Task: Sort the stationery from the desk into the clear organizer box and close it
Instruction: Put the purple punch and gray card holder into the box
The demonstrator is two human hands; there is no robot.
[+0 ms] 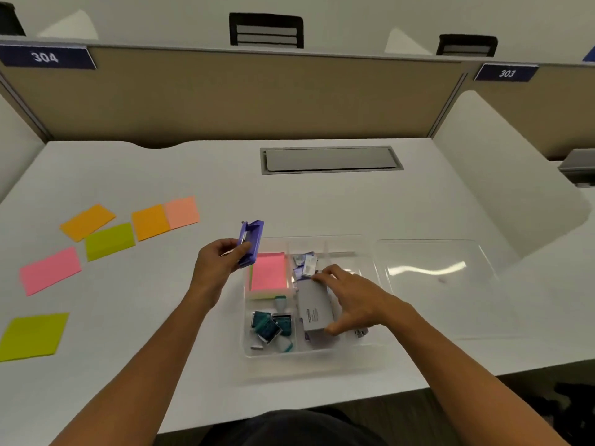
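Gripped upright in the closed left hand point(222, 259), the purple punch point(250, 242) is held just beside the organizer box point(314, 350), nearer than the right hand point(351, 299) clasping a grey box point(314, 312).

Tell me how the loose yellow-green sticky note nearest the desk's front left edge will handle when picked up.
The yellow-green sticky note looks like a single thin sheet, so it is probably very light and floppy. It lies flat on the smooth white desk, so fingers will likely need to lift an edge first. It should not roll.
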